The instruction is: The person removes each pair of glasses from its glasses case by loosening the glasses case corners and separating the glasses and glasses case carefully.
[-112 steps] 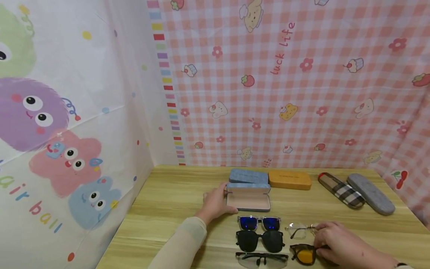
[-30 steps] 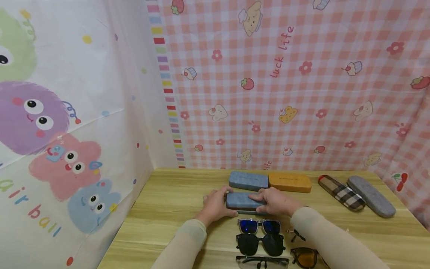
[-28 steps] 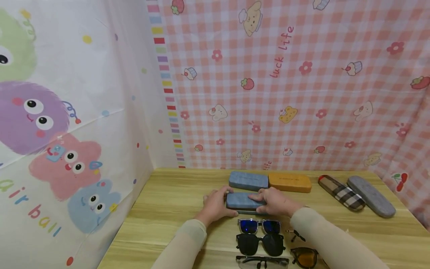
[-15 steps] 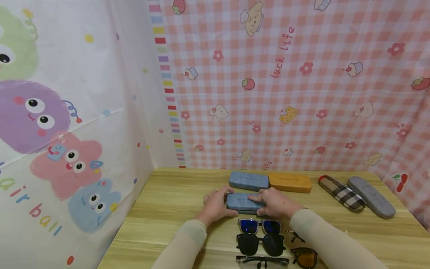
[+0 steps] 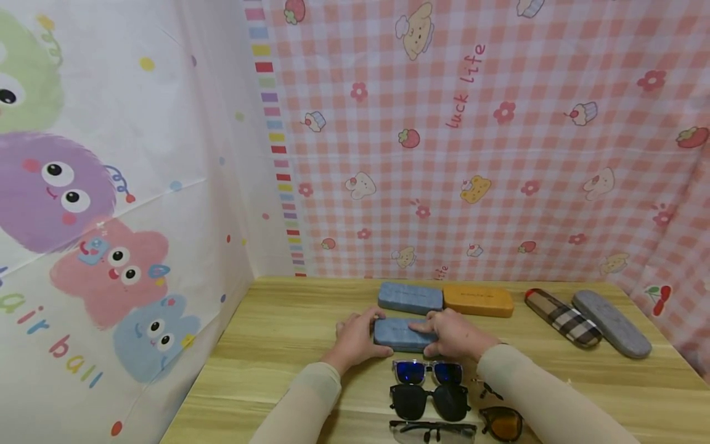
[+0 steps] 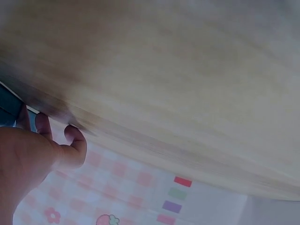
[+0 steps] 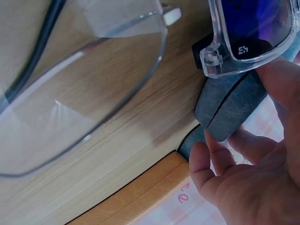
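Observation:
A blue glasses case (image 5: 395, 333) lies on the table with its lid down. At its left end is my left hand (image 5: 357, 339), thumb at the front edge and fingers at the back. My right hand (image 5: 459, 335) grips the other end, its index finger on the lid and thumb at the front. The right wrist view shows the case's seam (image 7: 229, 101) closed, with thumb and fingers around the end. In the left wrist view the left hand's curled fingers (image 6: 43, 125) show beside a corner of the case. Just in front lie sunglasses with blue lenses (image 5: 428, 372).
Behind the hands sit another blue case (image 5: 410, 298) and an orange case (image 5: 478, 301). A plaid case (image 5: 563, 317) and a grey case (image 5: 612, 324) lie far right. Black sunglasses (image 5: 429, 402), black half-rim glasses (image 5: 432, 427) and amber-lensed glasses (image 5: 501, 424) lie nearer; thin-framed glasses (image 5: 488, 390) are partly behind the right sleeve.
My right hand has moved from the glasses at the right to the blue case. The case's lid, raised at first, has come down fully. My left hand has stayed at its end.

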The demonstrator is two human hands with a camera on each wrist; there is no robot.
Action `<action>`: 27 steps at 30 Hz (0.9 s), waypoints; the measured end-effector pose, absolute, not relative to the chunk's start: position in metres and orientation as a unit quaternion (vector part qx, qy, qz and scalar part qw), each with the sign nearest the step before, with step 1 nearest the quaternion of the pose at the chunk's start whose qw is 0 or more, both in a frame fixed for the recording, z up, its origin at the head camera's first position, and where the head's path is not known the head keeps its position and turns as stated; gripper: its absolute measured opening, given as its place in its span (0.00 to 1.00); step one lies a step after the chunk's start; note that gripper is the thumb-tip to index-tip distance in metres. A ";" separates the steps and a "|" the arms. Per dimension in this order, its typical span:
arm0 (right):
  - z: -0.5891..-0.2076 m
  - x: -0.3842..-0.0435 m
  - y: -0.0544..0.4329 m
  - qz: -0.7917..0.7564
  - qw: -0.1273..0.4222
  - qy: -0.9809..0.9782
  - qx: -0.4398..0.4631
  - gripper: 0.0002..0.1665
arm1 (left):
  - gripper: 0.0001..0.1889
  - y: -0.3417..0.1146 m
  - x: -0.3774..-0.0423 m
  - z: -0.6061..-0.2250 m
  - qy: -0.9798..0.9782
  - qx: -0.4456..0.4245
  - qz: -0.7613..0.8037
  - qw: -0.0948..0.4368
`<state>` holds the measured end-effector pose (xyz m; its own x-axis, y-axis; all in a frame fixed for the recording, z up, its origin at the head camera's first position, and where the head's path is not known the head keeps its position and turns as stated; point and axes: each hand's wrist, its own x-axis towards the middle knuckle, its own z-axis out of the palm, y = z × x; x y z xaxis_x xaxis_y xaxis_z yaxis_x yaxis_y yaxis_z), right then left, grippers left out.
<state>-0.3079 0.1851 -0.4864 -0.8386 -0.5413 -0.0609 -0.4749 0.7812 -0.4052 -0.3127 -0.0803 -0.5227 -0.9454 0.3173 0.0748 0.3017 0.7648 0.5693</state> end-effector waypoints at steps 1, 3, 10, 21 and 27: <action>-0.487 -0.308 0.185 -0.188 0.087 0.940 -0.270 0.39 | 0.36 -0.080 -0.313 -0.523 0.939 0.165 0.300 0.012; -0.487 -0.308 0.184 -0.183 0.086 0.942 -0.268 0.40 | 0.36 -0.080 -0.312 -0.523 0.940 0.166 0.299 0.012; -0.484 -0.307 0.183 -0.182 0.102 0.946 -0.248 0.40 | 0.36 -0.080 -0.311 -0.521 0.938 0.166 0.305 0.009; -0.479 -0.306 0.181 -0.147 0.088 0.949 -0.263 0.41 | 0.39 -0.083 -0.314 -0.525 0.940 0.174 0.292 0.007; -0.464 -0.298 0.196 -0.072 -0.025 0.943 -0.324 0.38 | 0.46 -0.093 -0.312 -0.527 0.933 0.194 0.304 0.004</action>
<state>-0.2978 0.1962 -0.4644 -0.7885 -0.6080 0.0930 -0.6150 0.7793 -0.1203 -0.3125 -0.0931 -0.5267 -0.9251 0.3637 0.1095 0.3583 0.7399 0.5694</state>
